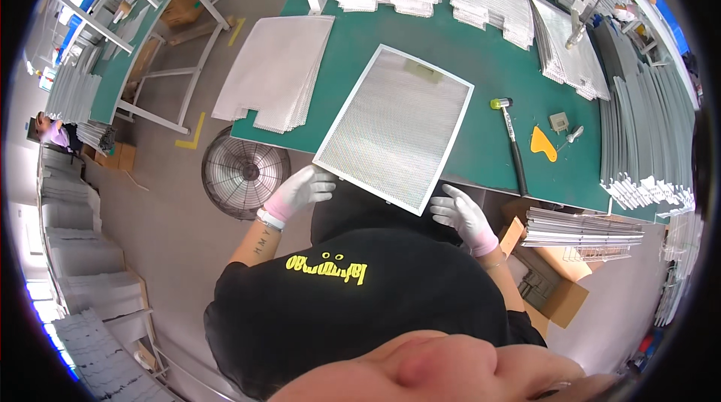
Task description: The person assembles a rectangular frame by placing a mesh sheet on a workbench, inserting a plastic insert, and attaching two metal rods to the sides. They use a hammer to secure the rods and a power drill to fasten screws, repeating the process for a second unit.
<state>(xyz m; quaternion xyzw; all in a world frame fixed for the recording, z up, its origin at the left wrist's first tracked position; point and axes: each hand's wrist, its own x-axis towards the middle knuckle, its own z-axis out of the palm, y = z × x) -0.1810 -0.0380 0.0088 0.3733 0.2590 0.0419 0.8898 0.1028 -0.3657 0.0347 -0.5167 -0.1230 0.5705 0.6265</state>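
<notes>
A framed metal mesh filter panel [396, 128] lies tilted on the green table, its near corner jutting past the front edge toward me. My left hand [300, 192], in a white glove with a pink cuff, is beside the panel's left corner, fingers stretched out and apart from each other. On the other side my right hand [464, 218], gloved alike, hovers by the panel's lower right edge with its fingers spread. Neither hand grips the panel; whether fingertips touch its rim I cannot tell.
On the green table [488, 165] lie a mallet [514, 145], a yellow scraper [542, 144] and a small grey block [559, 122]. Mesh sheet stacks [278, 72] and grey frame strips [650, 132] surround the work spot. A floor fan [246, 171] and cardboard box [563, 301] stand below.
</notes>
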